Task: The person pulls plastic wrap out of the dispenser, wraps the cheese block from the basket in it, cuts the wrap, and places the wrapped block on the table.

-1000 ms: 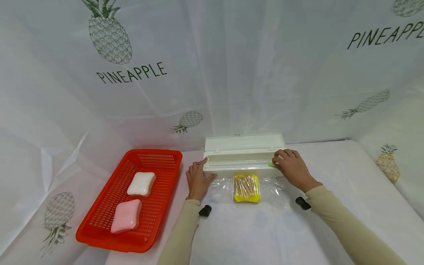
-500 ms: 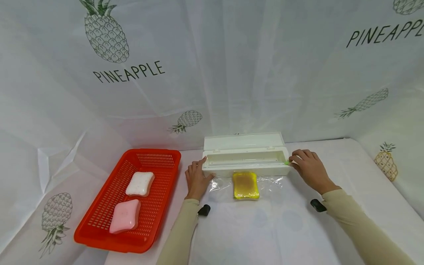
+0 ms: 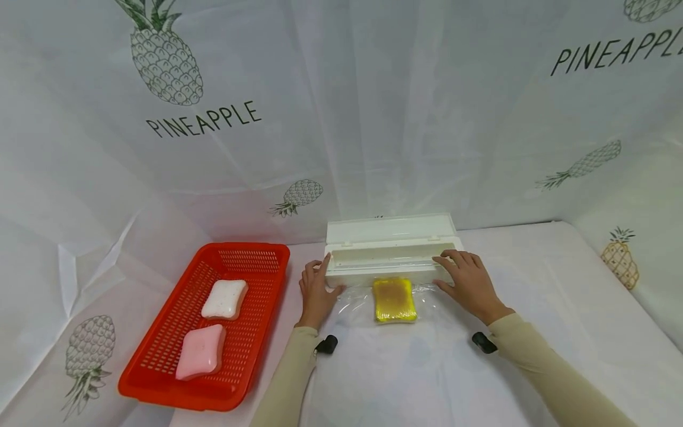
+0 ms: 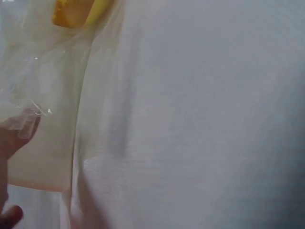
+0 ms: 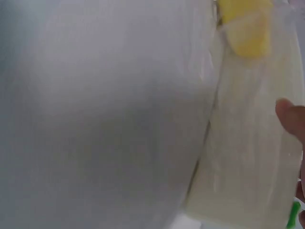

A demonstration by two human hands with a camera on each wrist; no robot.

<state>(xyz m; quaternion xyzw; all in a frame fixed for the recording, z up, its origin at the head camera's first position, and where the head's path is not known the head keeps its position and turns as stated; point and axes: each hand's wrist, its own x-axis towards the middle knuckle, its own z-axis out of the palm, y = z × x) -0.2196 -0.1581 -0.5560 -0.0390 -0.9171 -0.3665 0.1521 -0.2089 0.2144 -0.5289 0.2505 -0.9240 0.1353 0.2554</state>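
A long white cling film dispenser [image 3: 392, 276] stands at the back of the table with its lid raised. My left hand [image 3: 316, 290] grips its left end, thumb at the front and a finger over the top edge. My right hand [image 3: 472, 284] holds the right part, thumb on the front face and fingers over the rim. Near those fingers, the right wrist view shows a green slider [image 5: 293, 214]. A yellow toast-shaped piece with a brown face [image 3: 394, 300] lies against the dispenser's front. Clear cling film [image 3: 352, 302] covers it and spreads out on both sides.
A red perforated basket [image 3: 261, 332] stands to the left, holding a white toast-shaped piece [image 3: 224, 299] and a pink one [image 3: 200, 351]. A pineapple-print cloth [image 3: 373, 118] hangs behind the dispenser. A white cloth covers the table.
My right hand slid the green slider to the dispenser's right end, then came back left onto its front. The film over the yellow piece looks smoother. My left hand stayed at the left end.
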